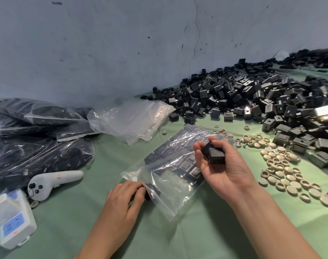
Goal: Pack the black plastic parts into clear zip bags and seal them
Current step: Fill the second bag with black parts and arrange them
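A clear zip bag (178, 165) lies on the green table in the middle, with several black plastic parts inside it in rows. My left hand (125, 197) is at the bag's open mouth and grips a black part (152, 191) just inside it. My right hand (221, 165) hovers palm-up over the bag and holds two black parts (214, 153) in its curled fingers. A big heap of loose black parts (252, 98) covers the table at the back right.
Filled bags of black parts (34, 146) are stacked at the left. A pile of empty clear bags (129, 120) lies behind the open bag. Beige round caps (282, 169) are scattered at the right. A white controller (51, 182) and a white power strip (12, 219) lie at the front left.
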`<state>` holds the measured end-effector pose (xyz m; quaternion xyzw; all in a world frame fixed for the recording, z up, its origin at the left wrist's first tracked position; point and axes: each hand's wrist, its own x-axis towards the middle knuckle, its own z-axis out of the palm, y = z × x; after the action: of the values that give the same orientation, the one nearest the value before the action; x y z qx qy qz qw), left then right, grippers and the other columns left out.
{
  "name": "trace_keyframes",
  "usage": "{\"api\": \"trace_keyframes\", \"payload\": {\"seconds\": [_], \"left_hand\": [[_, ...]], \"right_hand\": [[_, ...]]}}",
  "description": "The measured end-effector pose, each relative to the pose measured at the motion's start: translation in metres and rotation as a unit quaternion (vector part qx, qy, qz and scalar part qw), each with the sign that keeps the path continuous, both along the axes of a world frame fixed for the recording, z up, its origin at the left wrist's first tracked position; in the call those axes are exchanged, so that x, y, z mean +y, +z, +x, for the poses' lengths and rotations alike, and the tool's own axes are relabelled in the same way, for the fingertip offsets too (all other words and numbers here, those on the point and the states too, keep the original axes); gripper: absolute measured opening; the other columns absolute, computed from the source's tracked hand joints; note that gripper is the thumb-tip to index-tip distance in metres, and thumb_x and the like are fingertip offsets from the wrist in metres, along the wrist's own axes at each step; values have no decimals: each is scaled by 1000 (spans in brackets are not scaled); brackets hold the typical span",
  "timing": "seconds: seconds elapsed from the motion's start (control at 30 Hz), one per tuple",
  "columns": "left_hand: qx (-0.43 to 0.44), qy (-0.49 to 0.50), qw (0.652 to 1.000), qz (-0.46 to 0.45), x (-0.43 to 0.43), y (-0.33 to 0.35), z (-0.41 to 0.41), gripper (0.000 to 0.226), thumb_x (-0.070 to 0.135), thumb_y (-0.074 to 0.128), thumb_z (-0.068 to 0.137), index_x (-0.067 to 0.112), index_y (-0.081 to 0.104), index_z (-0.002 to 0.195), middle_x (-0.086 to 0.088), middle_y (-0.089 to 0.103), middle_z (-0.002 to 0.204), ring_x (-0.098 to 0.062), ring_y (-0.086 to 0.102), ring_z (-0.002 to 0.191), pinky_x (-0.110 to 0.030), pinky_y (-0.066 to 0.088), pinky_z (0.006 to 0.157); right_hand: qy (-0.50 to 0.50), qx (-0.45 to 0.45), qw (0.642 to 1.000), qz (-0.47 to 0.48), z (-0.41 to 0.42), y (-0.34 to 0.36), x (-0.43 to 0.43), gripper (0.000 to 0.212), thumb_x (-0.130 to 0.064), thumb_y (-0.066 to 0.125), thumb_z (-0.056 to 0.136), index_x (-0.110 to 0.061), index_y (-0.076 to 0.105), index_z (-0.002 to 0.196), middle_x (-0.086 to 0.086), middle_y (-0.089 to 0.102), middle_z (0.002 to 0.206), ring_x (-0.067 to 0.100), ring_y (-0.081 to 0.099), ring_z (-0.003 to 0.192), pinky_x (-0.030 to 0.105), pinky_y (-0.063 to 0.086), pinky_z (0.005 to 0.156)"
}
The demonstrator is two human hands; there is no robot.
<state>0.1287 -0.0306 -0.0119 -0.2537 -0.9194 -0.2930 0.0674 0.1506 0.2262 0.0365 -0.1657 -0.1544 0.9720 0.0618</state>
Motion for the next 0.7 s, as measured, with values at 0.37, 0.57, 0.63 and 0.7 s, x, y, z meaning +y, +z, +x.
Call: {"api": "trace_keyframes", "payload": {"seconds": [0.37, 0.57, 0.63, 0.7], "left_hand": [[44, 10, 998, -31, 8, -1, 4, 21, 55, 40, 89, 38, 52, 88, 23, 52, 91, -6, 49, 88, -29, 42, 83], [34, -82, 996, 20, 1, 6, 10, 26, 39, 51, 93, 29, 69, 108, 22, 62, 112, -7, 57, 112, -18, 40, 97], [20, -113, 993, -27, 7, 3, 13, 38, 45, 47, 95, 37, 61, 130, 22, 57, 128, -2, 50, 124, -15, 31, 105], [24, -117, 990, -81, 13, 0, 16, 49, 57, 37, 96, 45, 43, 143, 25, 46, 139, 6, 36, 131, -11, 19, 110]], "right_hand": [[-1, -4, 1000, 8, 0, 0, 1, 10, -8, 61, 91, -11, 64, 100, 15, 65, 93, 26, 71, 74, 28, 60, 65], [-5, -1, 1000, 9, 0, -1, 4, 10, -8, 61, 91, -10, 64, 100, 16, 64, 93, 26, 70, 76, 27, 60, 65], [-7, 2, 1000, 12, 1, -2, 7, 13, -8, 61, 90, -10, 64, 103, 16, 64, 93, 26, 70, 75, 27, 60, 64], [-7, 4, 1000, 13, 1, -1, 8, 13, -8, 60, 91, -10, 63, 104, 16, 64, 95, 26, 70, 76, 27, 60, 64]]}}
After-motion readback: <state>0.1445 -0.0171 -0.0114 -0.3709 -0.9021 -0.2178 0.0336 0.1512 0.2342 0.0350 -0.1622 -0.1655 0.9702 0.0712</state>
